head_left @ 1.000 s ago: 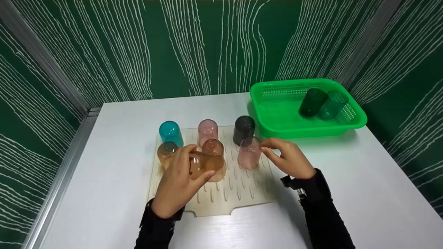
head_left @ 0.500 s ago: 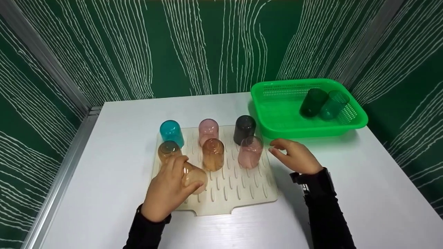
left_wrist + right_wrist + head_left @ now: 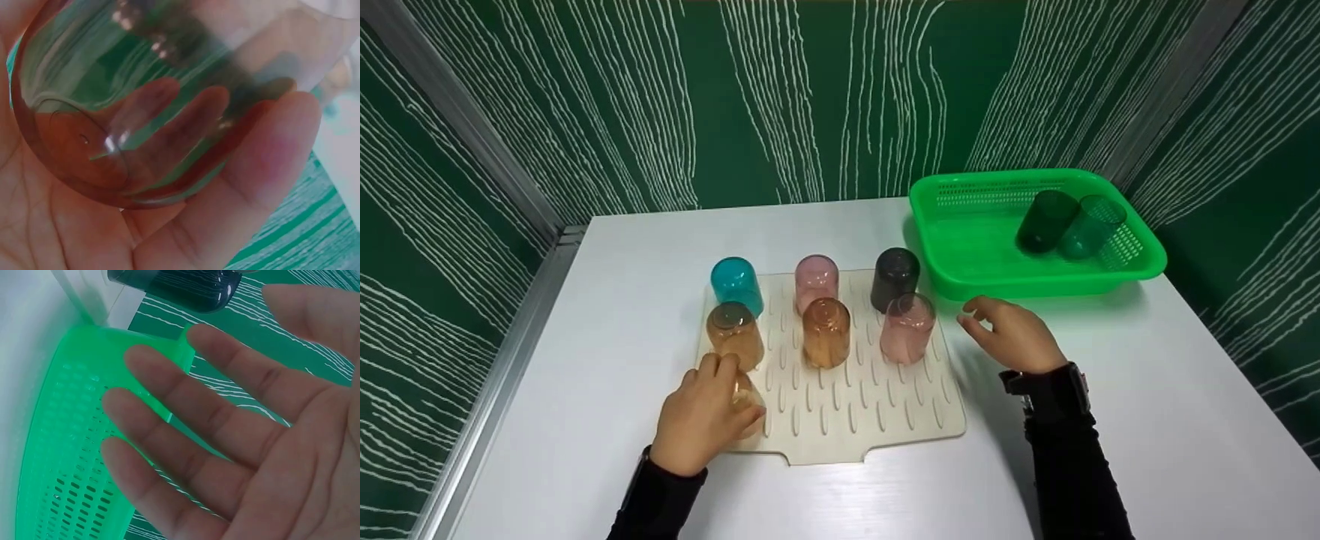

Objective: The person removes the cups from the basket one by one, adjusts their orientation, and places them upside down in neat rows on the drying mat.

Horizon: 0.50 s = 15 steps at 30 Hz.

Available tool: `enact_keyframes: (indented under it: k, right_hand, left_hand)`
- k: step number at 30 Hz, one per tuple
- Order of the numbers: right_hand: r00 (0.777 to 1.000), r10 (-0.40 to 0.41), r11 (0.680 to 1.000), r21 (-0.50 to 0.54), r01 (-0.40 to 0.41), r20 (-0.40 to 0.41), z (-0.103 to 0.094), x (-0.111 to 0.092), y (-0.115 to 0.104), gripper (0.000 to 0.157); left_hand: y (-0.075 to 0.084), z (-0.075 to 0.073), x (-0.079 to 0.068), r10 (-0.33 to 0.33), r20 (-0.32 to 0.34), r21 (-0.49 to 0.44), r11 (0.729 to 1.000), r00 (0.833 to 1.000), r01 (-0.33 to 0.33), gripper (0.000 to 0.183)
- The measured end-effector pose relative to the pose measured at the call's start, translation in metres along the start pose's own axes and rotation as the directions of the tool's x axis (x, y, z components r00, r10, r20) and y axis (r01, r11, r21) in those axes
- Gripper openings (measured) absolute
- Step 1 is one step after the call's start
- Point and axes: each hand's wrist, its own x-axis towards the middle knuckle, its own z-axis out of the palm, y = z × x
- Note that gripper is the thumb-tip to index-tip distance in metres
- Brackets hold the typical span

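Note:
My left hand (image 3: 701, 416) grips an amber drinking glass (image 3: 748, 405) at the front left corner of a cream ridged drying mat (image 3: 885, 424). In the left wrist view, the rounded base of this glass (image 3: 84, 154) lies by the palm, with thumb and fingers round its sides. Most of it is hidden by the hand in the head view. Right behind stands another amber glass (image 3: 735, 337), upside down. My right hand (image 3: 1016, 334) hovers off the mat's right side, fingers loose and holding nothing, near an upturned pale pink glass (image 3: 907, 330).
Upside down on the mat are also a blue glass (image 3: 735, 281), a pink glass (image 3: 816, 276), a dark grey glass (image 3: 896, 274) and an orange-brown glass (image 3: 826, 334). A green basket (image 3: 997, 289) at the back right contains a dark glass (image 3: 1046, 225) and a greenish one (image 3: 1091, 229).
My left hand has carried the amber glass from the mat's middle leftward and toward the front left corner. My right hand has let go of the pale pink glass and drawn away right.

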Motion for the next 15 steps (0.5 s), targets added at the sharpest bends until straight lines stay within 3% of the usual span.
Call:
enact_keyframes:
  k: [15]
  right_hand:
    - [1.000,-0.017,1.000,0.006,0.017,-0.001,0.005,0.003,0.000,0.032]
  left_hand:
    - [-0.013,0.012,0.009,-0.064,0.038,-0.021,0.998,0.997,0.065,0.061]
